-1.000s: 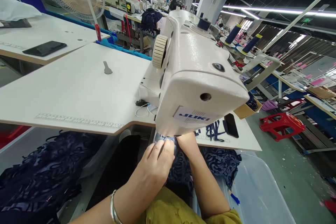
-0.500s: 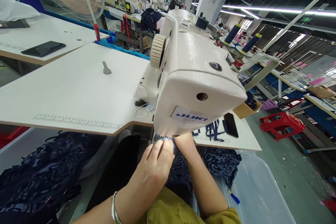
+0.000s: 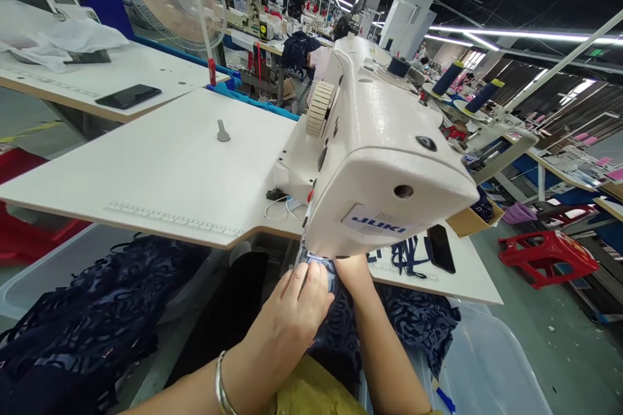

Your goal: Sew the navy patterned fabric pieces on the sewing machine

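Navy lace fabric (image 3: 335, 327) sits at the tabletop's (image 3: 160, 168) near edge under the Juki sewing machine (image 3: 384, 162). Our left hand (image 3: 296, 311) holds it, fingers pressed together; our right hand's (image 3: 353, 272) fingers are hidden. Best keep it flat.

navy patterned fabric (image 3: 341, 331), white sewing machine (image 3: 384, 149)

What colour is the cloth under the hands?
The cloth is dark navy blue with a swirly pattern, seen best in the head view.

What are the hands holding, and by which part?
The left hand pinches the dark blue fabric at its edge under the sewing machine; the right hand has its fingers hidden.
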Demonstrator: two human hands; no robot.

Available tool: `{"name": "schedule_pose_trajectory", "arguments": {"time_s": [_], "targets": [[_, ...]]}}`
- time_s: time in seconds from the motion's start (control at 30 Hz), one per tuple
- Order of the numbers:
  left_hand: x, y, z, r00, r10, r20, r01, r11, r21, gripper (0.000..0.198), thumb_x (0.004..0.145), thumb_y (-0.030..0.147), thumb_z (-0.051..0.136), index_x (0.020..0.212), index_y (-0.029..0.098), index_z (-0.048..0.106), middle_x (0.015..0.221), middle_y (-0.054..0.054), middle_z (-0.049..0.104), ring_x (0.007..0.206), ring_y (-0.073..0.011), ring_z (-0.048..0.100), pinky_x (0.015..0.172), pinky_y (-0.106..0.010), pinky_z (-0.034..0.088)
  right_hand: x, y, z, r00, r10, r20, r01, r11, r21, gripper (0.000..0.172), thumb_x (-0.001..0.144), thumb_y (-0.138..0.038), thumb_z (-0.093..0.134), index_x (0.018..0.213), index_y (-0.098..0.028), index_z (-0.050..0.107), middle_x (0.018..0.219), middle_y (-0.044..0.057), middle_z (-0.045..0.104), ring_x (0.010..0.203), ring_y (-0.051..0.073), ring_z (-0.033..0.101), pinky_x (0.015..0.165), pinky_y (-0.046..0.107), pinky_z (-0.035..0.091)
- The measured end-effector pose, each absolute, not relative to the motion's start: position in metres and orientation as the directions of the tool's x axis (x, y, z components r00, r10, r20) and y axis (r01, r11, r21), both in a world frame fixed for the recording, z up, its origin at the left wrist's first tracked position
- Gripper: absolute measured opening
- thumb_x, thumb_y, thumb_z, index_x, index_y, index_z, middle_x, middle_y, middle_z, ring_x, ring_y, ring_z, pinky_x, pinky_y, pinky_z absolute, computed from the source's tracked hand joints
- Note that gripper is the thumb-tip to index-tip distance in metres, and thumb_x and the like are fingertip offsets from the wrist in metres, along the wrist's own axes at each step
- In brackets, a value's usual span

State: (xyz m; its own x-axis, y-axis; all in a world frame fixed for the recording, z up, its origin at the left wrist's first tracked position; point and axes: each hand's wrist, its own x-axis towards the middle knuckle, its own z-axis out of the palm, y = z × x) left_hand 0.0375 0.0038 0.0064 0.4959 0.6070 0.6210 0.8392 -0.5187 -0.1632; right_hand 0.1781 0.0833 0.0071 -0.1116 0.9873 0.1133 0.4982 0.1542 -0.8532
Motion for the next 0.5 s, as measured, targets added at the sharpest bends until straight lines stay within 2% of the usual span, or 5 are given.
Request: {"name": "schedule_pose_trajectory", "arguments": {"time_s": [0.4,0.5], "targets": [[0.0343,0.0054,0.0047,0.551,0.559,0.62,0.779,-0.611,-0.141,0.028,0.094,0.02,0.047,0.115,0.009,0.06,0.11,-0.011,0.068,0.102,-0.0221,0.062,0.089,-0.035,0.046,0.1831,0.0843,0.0063,-0.115,0.985,0.128,0.482,0.168,-0.86,0.022,0.081,-0.03,0.054,0.094,-0.025,0.071,0.086,0.006,0.072,0.102,0.027,0.062,0.092,0.041,0.048],[0.0336,0.0047,0.0058,0.559,0.561,0.61,0.771,-0.623,-0.133,0.027,0.094,0.019,0.045,0.114,0.01,0.061,0.111,-0.01,0.068,0.103,-0.0217,0.062,0.09,-0.035,0.046,0.1856,0.0827,0.0047,-0.115,0.99,0.087,0.457,0.13,-0.88,0.021,0.081,-0.031,0.054,0.09,-0.023,0.072,0.083,0.006,0.072,0.097,0.026,0.064,0.09,0.039,0.049]]}}
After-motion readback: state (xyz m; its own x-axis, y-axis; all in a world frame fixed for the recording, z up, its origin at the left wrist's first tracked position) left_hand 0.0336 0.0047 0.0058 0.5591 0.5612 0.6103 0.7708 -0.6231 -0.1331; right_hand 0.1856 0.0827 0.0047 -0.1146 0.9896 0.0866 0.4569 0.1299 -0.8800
